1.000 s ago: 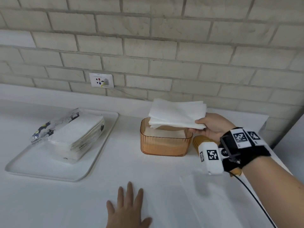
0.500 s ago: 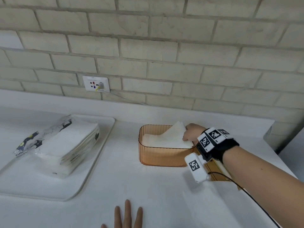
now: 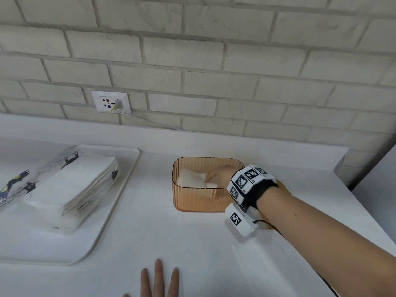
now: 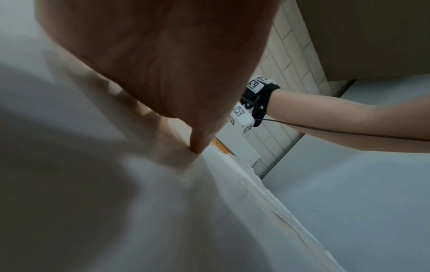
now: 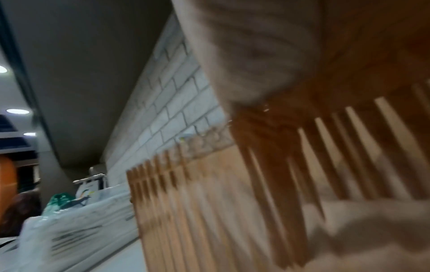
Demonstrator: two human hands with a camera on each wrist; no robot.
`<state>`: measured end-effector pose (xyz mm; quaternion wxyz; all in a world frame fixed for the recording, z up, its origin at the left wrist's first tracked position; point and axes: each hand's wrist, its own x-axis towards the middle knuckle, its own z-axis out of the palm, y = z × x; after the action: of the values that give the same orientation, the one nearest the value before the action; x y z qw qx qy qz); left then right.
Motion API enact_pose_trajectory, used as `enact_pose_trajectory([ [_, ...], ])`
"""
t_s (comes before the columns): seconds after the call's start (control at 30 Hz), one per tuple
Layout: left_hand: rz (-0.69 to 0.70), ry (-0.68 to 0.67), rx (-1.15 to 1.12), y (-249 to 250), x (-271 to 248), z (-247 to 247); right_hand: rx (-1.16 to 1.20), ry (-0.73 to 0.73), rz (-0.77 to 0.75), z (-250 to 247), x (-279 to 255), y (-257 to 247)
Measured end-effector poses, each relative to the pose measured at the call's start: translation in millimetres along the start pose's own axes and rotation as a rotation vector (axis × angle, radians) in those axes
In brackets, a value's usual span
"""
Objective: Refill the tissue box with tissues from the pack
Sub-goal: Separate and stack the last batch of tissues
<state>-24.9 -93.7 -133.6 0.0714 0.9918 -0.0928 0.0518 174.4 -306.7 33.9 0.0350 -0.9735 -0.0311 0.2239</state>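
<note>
Settling tissues into the tissue box (image 3: 196, 200), the right hand (image 3: 219, 175) is down inside its open top, fingers lying on the white tissues (image 3: 192, 180) at the box's right end. Whether those fingers pinch a fold or simply press flat cannot be told; the head view is small there and the right wrist view is blurred. The left hand (image 3: 159, 279) lies flat on the white surface (image 3: 192, 243) near the bottom edge, fingers straight and spread, holding nothing.

Progress, as judged: a batch of tissues is already in the box, so the main transfer looks done or close to it. Left to do, probably: flatten the stack, withdraw the hand, perhaps fetch more from the pack (image 3: 64, 189), and fit a lid. An amber piece (image 3: 282, 187) shows behind the right wrist, likely the lid, but it is mostly hidden.

The box: translucent amber plastic, ribbed walls, rounded corners, standing upright in the middle of the surface, well apart from the tray. The tissues sit low, below the rim, and look a little uneven, higher on the left.

The pack: clear wrapper with dark printed figures, lying on a white tray (image 3: 120, 211) at the left. It looks opened at its far-left end and still holds a thick stack of folded white tissues.
</note>
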Motion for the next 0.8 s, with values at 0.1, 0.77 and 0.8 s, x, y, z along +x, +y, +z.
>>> enact_pose_trajectory([
  [0.1,-0.066,0.027,-0.039,3,0,-14,0.019,-0.048,-0.012,1,1,2],
  [0.77,0.523,-0.465,-0.061,102,52,-103,0.594,0.310,0.390,121,-261,133],
  [0.8,0.625,-0.453,-0.050,116,57,-101,0.606,0.306,0.410,135,-269,132],
])
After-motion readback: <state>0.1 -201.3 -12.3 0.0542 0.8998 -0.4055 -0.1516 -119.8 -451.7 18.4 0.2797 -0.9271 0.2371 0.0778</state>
